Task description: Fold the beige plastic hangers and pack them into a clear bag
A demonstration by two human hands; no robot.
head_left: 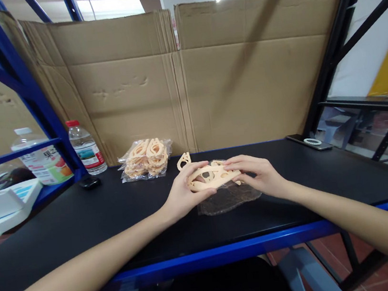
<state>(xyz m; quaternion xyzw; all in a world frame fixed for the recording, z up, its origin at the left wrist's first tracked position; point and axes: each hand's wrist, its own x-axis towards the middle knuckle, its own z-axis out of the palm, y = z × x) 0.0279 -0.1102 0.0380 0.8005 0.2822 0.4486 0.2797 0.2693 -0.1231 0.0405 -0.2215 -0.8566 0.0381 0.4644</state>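
Observation:
Both of my hands hold a stack of flat beige cut-out pieces (216,177) just above the black tabletop. My left hand (182,191) grips the stack's left end, thumb below and fingers over the top. The right end lies between the thumb and fingers of my right hand (260,174). Under the stack a clear plastic bag (226,203) lies flat on the table. Another beige piece (183,160) rests just behind my left hand. Parts of more beige pieces show behind the stack, partly hidden by it and by my fingers.
Bagged beige pieces (147,158) lie at the back left of the black table (133,226), near a red-capped bottle (86,148) and a black mouse (90,182). A phone (305,142) with a white ring lies back right. Cardboard (241,71) stands behind; a blue rail (209,256) edges the front.

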